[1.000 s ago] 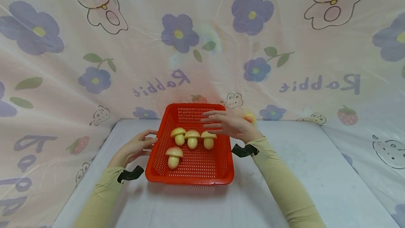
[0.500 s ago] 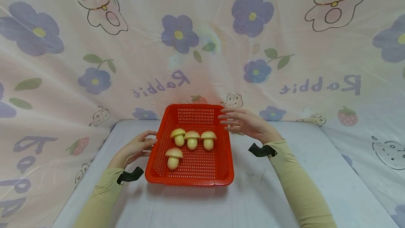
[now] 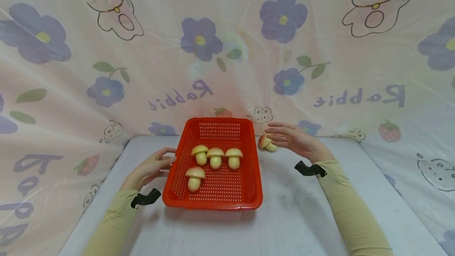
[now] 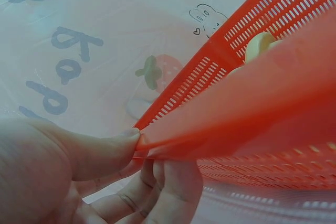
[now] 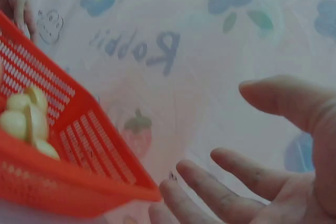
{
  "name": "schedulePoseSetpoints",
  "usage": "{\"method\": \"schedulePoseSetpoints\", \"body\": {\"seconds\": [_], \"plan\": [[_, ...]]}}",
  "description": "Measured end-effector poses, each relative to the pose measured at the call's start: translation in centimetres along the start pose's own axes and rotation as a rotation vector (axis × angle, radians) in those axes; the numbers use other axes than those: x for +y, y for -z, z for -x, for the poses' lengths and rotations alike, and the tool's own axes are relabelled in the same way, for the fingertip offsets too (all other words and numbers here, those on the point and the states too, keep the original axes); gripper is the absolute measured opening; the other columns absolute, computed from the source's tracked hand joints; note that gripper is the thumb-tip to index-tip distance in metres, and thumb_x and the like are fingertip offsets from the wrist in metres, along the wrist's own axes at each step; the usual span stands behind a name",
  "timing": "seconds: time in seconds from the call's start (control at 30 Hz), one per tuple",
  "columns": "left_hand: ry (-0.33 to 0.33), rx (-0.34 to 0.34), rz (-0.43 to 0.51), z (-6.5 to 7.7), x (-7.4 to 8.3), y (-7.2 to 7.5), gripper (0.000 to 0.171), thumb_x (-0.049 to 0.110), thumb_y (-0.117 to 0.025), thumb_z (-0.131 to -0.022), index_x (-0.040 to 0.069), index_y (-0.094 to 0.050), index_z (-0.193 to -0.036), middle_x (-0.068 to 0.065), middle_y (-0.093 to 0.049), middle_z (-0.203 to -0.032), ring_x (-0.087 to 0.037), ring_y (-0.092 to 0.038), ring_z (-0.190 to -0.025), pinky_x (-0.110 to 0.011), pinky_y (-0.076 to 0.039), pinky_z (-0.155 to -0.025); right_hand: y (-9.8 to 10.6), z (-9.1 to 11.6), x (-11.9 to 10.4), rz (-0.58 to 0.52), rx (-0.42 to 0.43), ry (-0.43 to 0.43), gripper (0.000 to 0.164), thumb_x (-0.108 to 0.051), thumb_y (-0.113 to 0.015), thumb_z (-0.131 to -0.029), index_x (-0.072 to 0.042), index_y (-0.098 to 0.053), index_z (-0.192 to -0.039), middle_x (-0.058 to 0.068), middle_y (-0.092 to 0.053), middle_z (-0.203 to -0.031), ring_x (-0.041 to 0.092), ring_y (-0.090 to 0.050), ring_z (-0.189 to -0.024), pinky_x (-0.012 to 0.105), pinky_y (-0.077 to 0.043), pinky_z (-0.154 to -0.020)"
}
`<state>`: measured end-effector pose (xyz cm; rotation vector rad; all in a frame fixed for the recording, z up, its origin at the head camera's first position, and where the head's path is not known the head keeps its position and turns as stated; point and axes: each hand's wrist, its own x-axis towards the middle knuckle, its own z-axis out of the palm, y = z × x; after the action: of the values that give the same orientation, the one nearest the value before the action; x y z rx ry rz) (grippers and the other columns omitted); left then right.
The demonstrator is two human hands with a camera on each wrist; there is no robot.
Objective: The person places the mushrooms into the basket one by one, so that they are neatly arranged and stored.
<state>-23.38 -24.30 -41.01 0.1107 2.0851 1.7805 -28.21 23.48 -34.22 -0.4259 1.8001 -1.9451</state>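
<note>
A red plastic basket (image 3: 213, 203) with slotted walls stands on the table. Inside it lie several mushrooms (image 3: 215, 159) with yellowish, partly reddish caps and pale stems; three form a row and one (image 3: 194, 179) lies nearer the front left. My left hand (image 3: 153, 167) pinches the basket's left rim between thumb and fingers, as the left wrist view shows. To the right of the basket, my right hand (image 3: 296, 141) is in the air with spread fingers and nothing in its grasp. Beside its fingertips another mushroom (image 3: 267, 143), with a redder cap, lies outside the basket's right wall.
A white cloth covers the table (image 3: 320, 208). Behind it and at the sides hangs a pale curtain (image 3: 241, 62) printed with flowers, rabbits and strawberries. Each wrist carries a black strap-like mount (image 3: 145, 198).
My right hand has moved right, from over the basket to outside its right wall. The mushroom outside sits further left, nearer the basket, than a second ago. My left hand stays on the rim.
</note>
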Motion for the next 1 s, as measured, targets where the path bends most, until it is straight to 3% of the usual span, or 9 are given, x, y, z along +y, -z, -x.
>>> {"method": "schedulePoseSetpoints", "body": {"seconds": [0.2, 0.37, 0.6, 1.0], "plan": [[-0.007, -0.004, -0.001, 0.0, -0.1, 0.1, 0.047, 0.020, -0.052, -0.100, 0.004, -0.033, -0.140, -0.015, -0.061, -0.113, -0.025, -0.063, -0.092, -0.041, -0.055, -0.080, 2.3, 0.2, 0.8, -0.017, 0.050, -0.005, 0.044, -0.019, -0.045, -0.103, -0.003, -0.033, -0.142, 0.012, -0.049, -0.136, 0.030, -0.047, -0.124, 0.050, -0.027, -0.109], [-0.009, -0.004, -0.010, 0.0, -0.1, 0.1, 0.047, 0.020, -0.052, -0.100, 0.004, -0.033, -0.140, -0.016, -0.062, -0.114, -0.026, -0.064, -0.092, -0.041, -0.055, -0.080, 3.9, 0.3, 1.4, 0.010, 0.080, 0.007, 0.042, -0.019, -0.040, -0.104, -0.004, -0.033, -0.143, 0.022, -0.036, -0.146, 0.024, -0.050, -0.122, 0.049, -0.025, -0.109], [-0.008, -0.001, -0.013, 0.0, -0.2, 0.0, 0.047, 0.020, -0.053, -0.100, 0.005, -0.034, -0.140, -0.018, -0.061, -0.115, -0.027, -0.064, -0.094, -0.042, -0.054, -0.080, 5.7, 0.4, 2.0, 0.055, 0.104, -0.001, 0.054, -0.022, -0.038, -0.105, 0.001, -0.018, -0.149, 0.027, -0.020, -0.152, 0.041, -0.027, -0.137, 0.047, -0.023, -0.109], [-0.026, -0.015, 0.000, -0.3, -0.4, 0.0, 0.040, 0.012, -0.045, -0.102, 0.003, -0.034, -0.139, -0.015, -0.063, -0.110, -0.025, -0.064, -0.090, -0.041, -0.055, -0.078, 8.1, 0.1, 3.8, 0.051, 0.136, -0.007, 0.061, -0.026, -0.044, -0.103, 0.000, -0.015, -0.150, 0.026, -0.020, -0.151, 0.042, -0.022, -0.138, 0.048, -0.021, -0.110]]}}
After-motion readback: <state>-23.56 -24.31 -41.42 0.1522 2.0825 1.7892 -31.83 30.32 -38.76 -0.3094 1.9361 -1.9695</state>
